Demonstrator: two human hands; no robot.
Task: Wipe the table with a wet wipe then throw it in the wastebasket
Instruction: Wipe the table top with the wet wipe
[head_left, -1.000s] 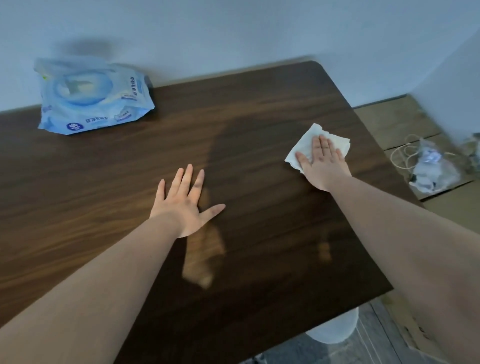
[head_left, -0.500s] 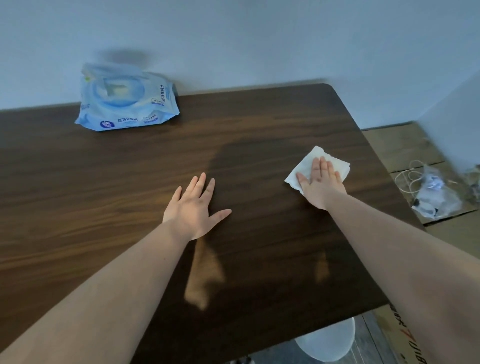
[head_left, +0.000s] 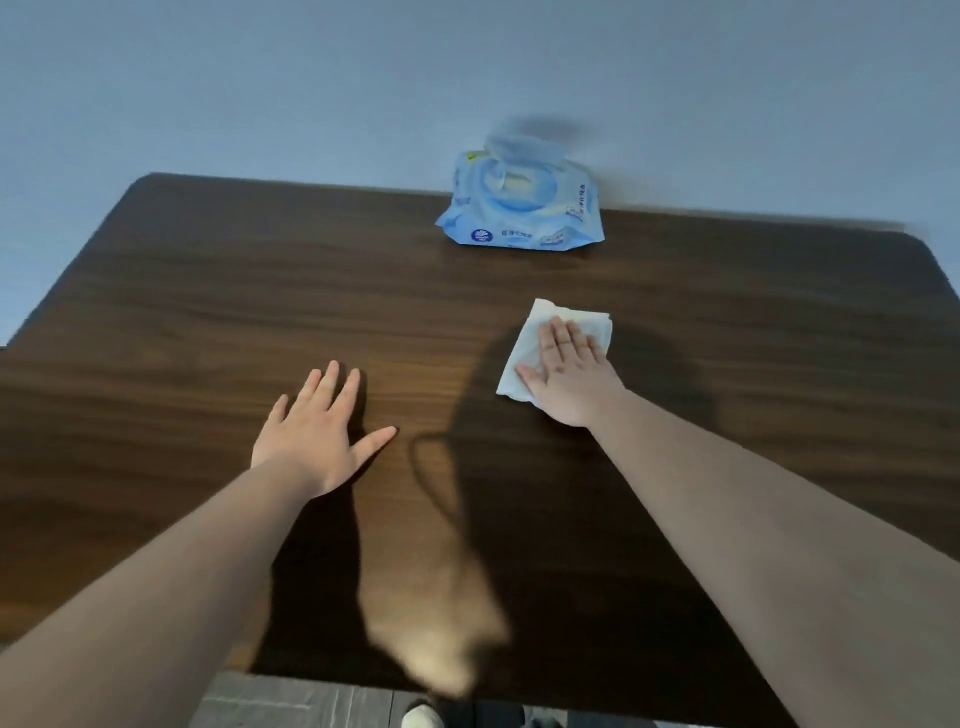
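Wiping is where I judge myself to be: my right hand (head_left: 569, 379) lies flat with its fingers spread loosely, palm down on the wet wipe (head_left: 550, 343), pressing it onto the table (head_left: 208, 322) rather than gripping it. The wipe sits right of centre, between me and the pack of wipes (head_left: 522, 208), well apart from that pack. My left hand (head_left: 317, 431) is splayed wide and empty, flat on the wood nearer the middle, bracing me. How much of the top is already clean I cannot tell; no clear damp streaks show, and the sheen is mostly reflected light and my own shadow. What is left, as I judge it, is to cover the rest of the surface, then gather the sheet and carry it to the wastebasket, which is nowhere in view here. The wipe is a thin white sheet, roughly rectangular, slightly rumpled and soft at its edges. The table is dark brown with a long streaky wood grain, smooth and faintly glossy, its far corners rounded. The pack is a soft, crinkly pale blue plastic pouch with an oval flip lid that stands open, set by the plain wall (head_left: 467, 67).
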